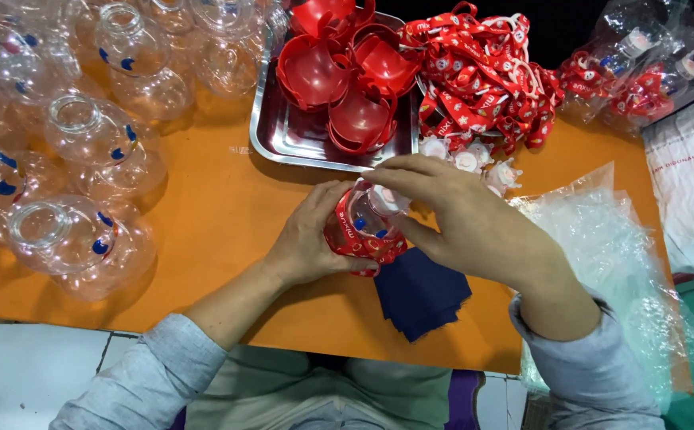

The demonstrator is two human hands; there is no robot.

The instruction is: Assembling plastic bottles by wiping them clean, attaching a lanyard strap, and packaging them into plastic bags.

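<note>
Grey sleeves frame the bottom edge, closest to the lens, one on each forearm rising toward the middle of an orange table with a smooth, matte top. Below its near edge runs a strip of white floor tile.

Far left, a crowd of clear plastic bottles lies on the orange surface: round-bellied, glossy, open-mouthed, with small blue marks on their sides. They are thin-walled and catch the light in bright streaks.

Moving inward, the left hand curls around the side of a clear bottle, fingers wrapped and gripping it from the left, thumb toward the top. A red printed strap rings the bottle's body. The bottle sits at table centre, just in front of a steel tray, rectangular and shiny with a rolled rim, which holds several red plastic handle collars, hard and glossy, nested loosely.

Beneath the hands lies a dark blue cloth, soft and folded, with a frayed-looking edge.

The right hand arches over the bottle from the right, fingers extended and pressed down on its white cap, palm facing down, holding the top.

Behind it, a tangled heap of red straps with white print sits beside the tray, and a few small white caps lie at its foot. Right of the hand, crinkled clear plastic bags spread over the table edge, and further bagged bottles rest at top right.
</note>
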